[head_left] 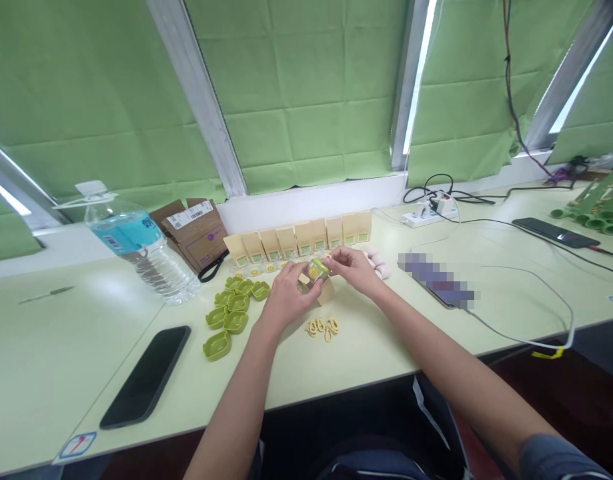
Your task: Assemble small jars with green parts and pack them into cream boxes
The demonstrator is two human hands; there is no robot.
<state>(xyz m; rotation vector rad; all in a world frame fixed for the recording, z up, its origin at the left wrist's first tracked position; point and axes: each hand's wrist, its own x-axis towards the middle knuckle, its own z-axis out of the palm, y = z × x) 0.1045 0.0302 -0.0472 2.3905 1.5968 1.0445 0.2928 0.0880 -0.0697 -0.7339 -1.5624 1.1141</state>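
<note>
So on my feed both hands are meeting over the middle of the pale desk (346, 363). The left hand (286, 297) is coming in from the near side with its fingers curled almost closed, pinching the little green-lidded case (317, 270). The right hand (355, 265) is gripping that same case from the far side, thumb and fingertips drawn tight together. The case is sitting just above a small tan box (327, 292), maybe touching it, but it's too tiny on my screen to call. A row of tan boxes (296, 241) is lining up right behind the hands, a cluster of green trays (233, 312) is lying to the left, and some yellow rings (323, 327) are sitting just in front. Further left a water bottle (141, 250) is lying tilted near a cardboard box (193, 230), and a black phone (146, 377) is resting near the desk edge.
</note>
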